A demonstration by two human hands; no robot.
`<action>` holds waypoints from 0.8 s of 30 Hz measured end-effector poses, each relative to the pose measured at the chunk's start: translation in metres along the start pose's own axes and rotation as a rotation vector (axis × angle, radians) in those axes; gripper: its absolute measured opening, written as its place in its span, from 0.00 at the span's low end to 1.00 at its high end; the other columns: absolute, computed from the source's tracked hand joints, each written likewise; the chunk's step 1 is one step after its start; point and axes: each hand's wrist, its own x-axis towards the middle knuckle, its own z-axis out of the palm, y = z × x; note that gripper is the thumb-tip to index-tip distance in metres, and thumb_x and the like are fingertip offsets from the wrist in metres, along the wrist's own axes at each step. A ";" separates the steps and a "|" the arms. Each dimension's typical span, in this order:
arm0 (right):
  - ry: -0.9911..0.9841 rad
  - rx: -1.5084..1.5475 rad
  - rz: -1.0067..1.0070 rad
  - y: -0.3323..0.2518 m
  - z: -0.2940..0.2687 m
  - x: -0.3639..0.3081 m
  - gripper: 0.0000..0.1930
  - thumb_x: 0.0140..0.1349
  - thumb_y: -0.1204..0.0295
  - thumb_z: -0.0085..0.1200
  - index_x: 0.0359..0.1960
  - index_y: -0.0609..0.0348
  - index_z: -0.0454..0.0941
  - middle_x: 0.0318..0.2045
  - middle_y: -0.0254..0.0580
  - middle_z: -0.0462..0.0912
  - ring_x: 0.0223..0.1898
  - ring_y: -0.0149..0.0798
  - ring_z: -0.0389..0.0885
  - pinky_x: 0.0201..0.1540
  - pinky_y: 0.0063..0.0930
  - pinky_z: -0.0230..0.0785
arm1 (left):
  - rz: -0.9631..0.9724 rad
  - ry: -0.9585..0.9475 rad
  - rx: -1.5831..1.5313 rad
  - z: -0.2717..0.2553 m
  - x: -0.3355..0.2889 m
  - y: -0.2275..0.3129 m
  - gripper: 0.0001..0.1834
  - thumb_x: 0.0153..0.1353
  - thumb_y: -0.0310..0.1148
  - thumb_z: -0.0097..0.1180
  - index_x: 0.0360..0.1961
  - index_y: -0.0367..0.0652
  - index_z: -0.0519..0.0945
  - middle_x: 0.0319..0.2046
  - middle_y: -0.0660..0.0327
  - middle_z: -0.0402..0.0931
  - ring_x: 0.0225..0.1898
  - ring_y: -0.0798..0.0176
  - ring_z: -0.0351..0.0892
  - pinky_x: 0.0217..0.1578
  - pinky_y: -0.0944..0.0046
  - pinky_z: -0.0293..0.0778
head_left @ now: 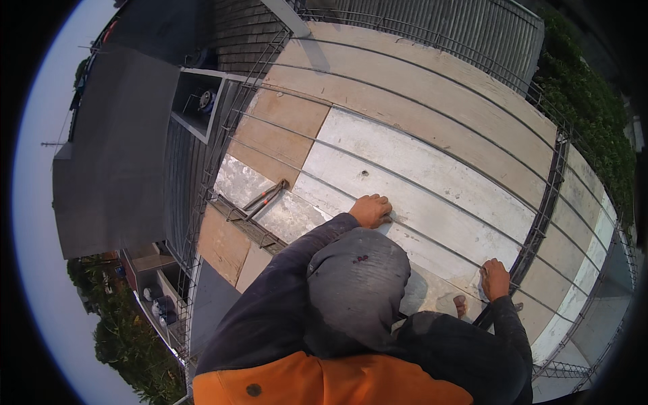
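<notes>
My left hand (pixel 370 211) is closed around a thin steel reinforcing bar (pixel 435 241) that runs across the pale boards. Farther right along the same bar, my right hand (pixel 496 279) is closed on it, close to a dark cage of tied bars (pixel 538 226). To the left of my left hand, a pair of long-handled pincers (pixel 264 197) with orange marks on the handles lies on a stained board. Beneath my hands is a whitish panel (pixel 412 177) with a small hole. My bent knee in grey cloth (pixel 358 290) rises between my arms.
Several parallel bars cross the tan boards (pixel 405 81) beyond. Bar cages edge the deck, with a drop beside a dark roof (pixel 118 148) at left. Corrugated roofing (pixel 466 34) lies at the far side, trees (pixel 587 101) at right. Toes (pixel 461 306) show near my right hand.
</notes>
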 end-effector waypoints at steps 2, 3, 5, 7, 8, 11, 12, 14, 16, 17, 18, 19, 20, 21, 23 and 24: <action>0.032 0.041 0.001 -0.002 0.003 -0.002 0.06 0.65 0.69 0.62 0.39 0.55 0.81 0.41 0.43 0.79 0.45 0.50 0.82 0.40 0.49 0.79 | 0.038 0.066 0.017 0.004 -0.004 0.000 0.13 0.66 0.42 0.66 0.42 0.45 0.83 0.41 0.57 0.80 0.48 0.48 0.80 0.48 0.49 0.77; 0.009 0.044 0.014 -0.001 0.004 -0.001 0.06 0.63 0.70 0.62 0.39 0.54 0.80 0.41 0.42 0.79 0.45 0.50 0.82 0.39 0.48 0.80 | 0.041 0.060 0.043 0.005 -0.005 0.001 0.12 0.65 0.41 0.68 0.43 0.46 0.83 0.41 0.57 0.80 0.47 0.48 0.80 0.47 0.50 0.76; -0.028 -0.006 0.000 0.003 0.008 0.002 0.08 0.61 0.71 0.61 0.41 0.55 0.80 0.42 0.41 0.80 0.47 0.48 0.83 0.40 0.46 0.81 | 0.026 0.044 0.074 0.006 -0.002 0.008 0.12 0.63 0.40 0.69 0.43 0.48 0.83 0.41 0.58 0.80 0.45 0.48 0.80 0.45 0.48 0.73; 0.004 -0.003 -0.043 0.010 0.012 0.003 0.08 0.60 0.72 0.63 0.40 0.55 0.79 0.41 0.43 0.79 0.45 0.48 0.83 0.40 0.46 0.80 | -0.027 -0.006 0.073 0.003 0.001 0.019 0.09 0.63 0.37 0.68 0.40 0.47 0.84 0.41 0.57 0.80 0.48 0.48 0.79 0.48 0.48 0.72; 0.041 -0.002 -0.051 0.011 0.014 0.002 0.08 0.60 0.71 0.63 0.40 0.55 0.80 0.42 0.43 0.80 0.45 0.49 0.84 0.41 0.46 0.80 | 0.021 0.007 0.114 0.000 0.000 0.021 0.09 0.63 0.35 0.69 0.41 0.45 0.85 0.41 0.56 0.80 0.49 0.46 0.79 0.51 0.48 0.72; 0.026 0.019 -0.016 0.010 0.022 0.008 0.09 0.59 0.70 0.65 0.40 0.54 0.81 0.41 0.42 0.81 0.46 0.49 0.85 0.43 0.46 0.81 | 0.159 0.032 0.179 -0.008 0.004 0.014 0.08 0.63 0.34 0.68 0.40 0.43 0.85 0.40 0.55 0.80 0.48 0.45 0.79 0.51 0.48 0.72; 0.029 0.019 -0.008 0.011 0.025 0.010 0.09 0.59 0.70 0.66 0.40 0.54 0.82 0.41 0.42 0.81 0.46 0.49 0.85 0.44 0.46 0.81 | 0.174 0.023 0.175 -0.009 0.006 0.010 0.08 0.63 0.34 0.68 0.39 0.42 0.85 0.40 0.55 0.80 0.48 0.44 0.79 0.51 0.47 0.72; 0.051 0.031 -0.010 0.012 0.031 0.013 0.10 0.58 0.70 0.67 0.40 0.55 0.82 0.41 0.43 0.81 0.46 0.50 0.85 0.44 0.47 0.80 | 0.159 -0.023 0.175 -0.007 0.009 0.003 0.08 0.63 0.34 0.68 0.37 0.42 0.84 0.39 0.54 0.80 0.46 0.44 0.79 0.49 0.46 0.73; 0.062 0.038 -0.002 0.014 0.036 0.016 0.10 0.56 0.69 0.68 0.39 0.55 0.82 0.40 0.43 0.82 0.45 0.51 0.85 0.45 0.48 0.80 | 0.117 -0.091 0.177 -0.007 0.012 0.000 0.08 0.63 0.35 0.67 0.36 0.42 0.83 0.39 0.54 0.80 0.44 0.44 0.79 0.47 0.45 0.74; 0.059 0.043 0.001 0.015 0.037 0.018 0.11 0.56 0.70 0.68 0.38 0.56 0.83 0.40 0.44 0.82 0.45 0.51 0.86 0.45 0.48 0.80 | 0.107 -0.086 0.167 -0.007 0.012 0.000 0.09 0.64 0.35 0.67 0.33 0.41 0.81 0.38 0.53 0.80 0.42 0.42 0.79 0.44 0.44 0.75; 0.025 0.049 0.005 0.014 0.038 0.020 0.11 0.55 0.70 0.69 0.38 0.56 0.83 0.40 0.44 0.83 0.45 0.52 0.86 0.45 0.49 0.80 | 0.116 -0.074 0.172 -0.008 0.013 0.000 0.09 0.64 0.35 0.67 0.33 0.41 0.81 0.38 0.53 0.79 0.42 0.42 0.79 0.44 0.44 0.75; 0.028 0.072 0.018 0.015 0.039 0.023 0.10 0.52 0.70 0.70 0.35 0.56 0.84 0.39 0.46 0.85 0.44 0.53 0.87 0.46 0.49 0.80 | 0.116 -0.088 0.175 -0.009 0.013 0.001 0.10 0.64 0.35 0.67 0.33 0.41 0.81 0.37 0.53 0.79 0.42 0.42 0.79 0.44 0.44 0.75; 0.027 0.066 0.021 0.015 0.040 0.026 0.10 0.52 0.70 0.70 0.35 0.56 0.84 0.38 0.46 0.86 0.44 0.53 0.87 0.46 0.49 0.80 | 0.108 -0.106 0.178 -0.011 0.013 0.001 0.10 0.64 0.36 0.67 0.33 0.41 0.81 0.37 0.53 0.79 0.43 0.42 0.79 0.44 0.44 0.75; -0.001 0.065 0.026 0.015 0.040 0.030 0.10 0.51 0.70 0.70 0.34 0.56 0.85 0.38 0.46 0.86 0.44 0.54 0.88 0.46 0.49 0.80 | 0.112 -0.120 0.189 -0.013 0.014 0.000 0.10 0.64 0.36 0.67 0.34 0.41 0.82 0.37 0.53 0.79 0.43 0.42 0.79 0.45 0.44 0.75; -0.010 0.060 0.041 0.018 0.041 0.038 0.10 0.49 0.69 0.71 0.32 0.56 0.87 0.35 0.48 0.89 0.42 0.55 0.90 0.45 0.49 0.81 | 0.120 -0.153 0.180 -0.016 0.015 -0.003 0.09 0.64 0.35 0.67 0.34 0.41 0.82 0.38 0.53 0.80 0.44 0.41 0.79 0.45 0.44 0.75; -0.022 0.070 0.043 0.019 0.041 0.042 0.10 0.48 0.69 0.71 0.32 0.56 0.87 0.35 0.48 0.89 0.42 0.55 0.90 0.45 0.49 0.82 | 0.130 -0.161 0.165 -0.017 0.016 -0.005 0.09 0.64 0.35 0.66 0.34 0.41 0.82 0.38 0.52 0.80 0.44 0.41 0.79 0.45 0.44 0.75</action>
